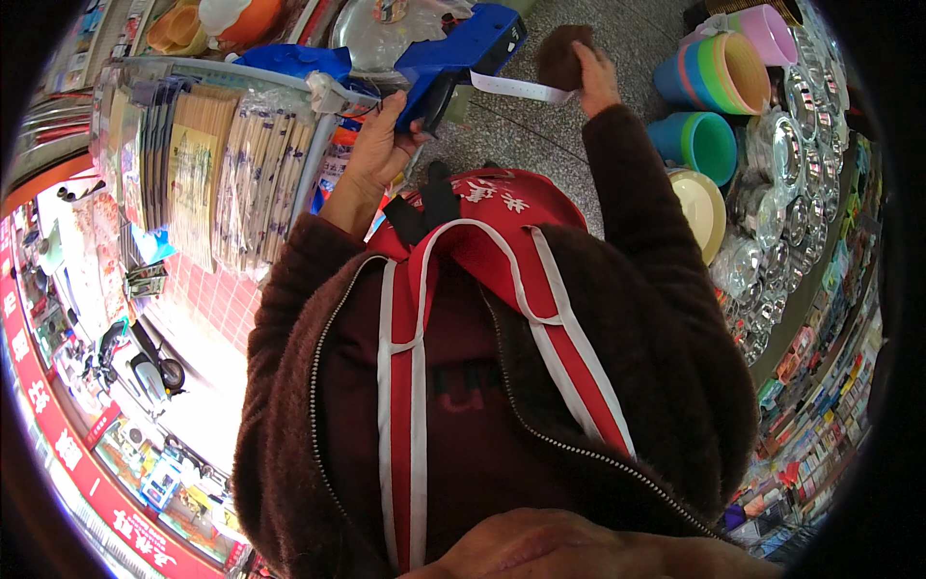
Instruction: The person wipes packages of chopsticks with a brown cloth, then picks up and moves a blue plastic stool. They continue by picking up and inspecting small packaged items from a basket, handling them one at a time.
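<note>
My left hand point(380, 145) is at the upper middle, with thumb and fingers around the black-and-blue handle of a blue label gun point(463, 47). A white paper strip point(521, 87) hangs from the tool and curves toward my right hand. My right hand point(599, 78) grips the edge of a dark brown rounded item point(563, 56), whose exact kind I cannot tell. The strip's free end lies close below that item; whether my fingers touch it is unclear. Beside my left wrist stands a grey plastic crate point(322, 137) with bundles of wrapped chopsticks point(257, 174).
On the right are colored plastic cups point(691, 76), a cream bowl point(696, 210) and rows of shiny metal wares point(785, 145). A clear round lidlike piece point(362, 36) is at the top. Grey speckled floor point(517, 134) shows between. A scooter point(145, 369) stands outside at left.
</note>
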### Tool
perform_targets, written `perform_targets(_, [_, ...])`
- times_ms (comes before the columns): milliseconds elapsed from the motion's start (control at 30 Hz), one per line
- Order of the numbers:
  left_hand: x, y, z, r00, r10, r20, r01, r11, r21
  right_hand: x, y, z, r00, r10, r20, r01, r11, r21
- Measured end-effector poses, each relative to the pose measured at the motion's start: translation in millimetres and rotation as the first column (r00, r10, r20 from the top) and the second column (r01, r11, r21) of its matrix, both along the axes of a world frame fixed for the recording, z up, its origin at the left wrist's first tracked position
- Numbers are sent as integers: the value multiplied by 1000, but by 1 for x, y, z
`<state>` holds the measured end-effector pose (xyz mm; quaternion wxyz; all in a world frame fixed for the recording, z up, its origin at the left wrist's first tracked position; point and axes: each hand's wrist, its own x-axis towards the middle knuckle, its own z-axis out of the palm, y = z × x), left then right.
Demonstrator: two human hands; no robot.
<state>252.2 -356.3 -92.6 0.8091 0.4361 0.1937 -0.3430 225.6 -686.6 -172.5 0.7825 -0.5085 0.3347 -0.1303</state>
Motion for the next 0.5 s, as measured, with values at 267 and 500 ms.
perform_targets(267, [-6,-1,-8,984,-54,168,35,993,115,13,10,59,934,350,72,-71,379,-923])
perform_targets(500, [-12,-9,-14,931,-162,327,64,955,290,20,100,73,791,611,-25,-158,166,-973])
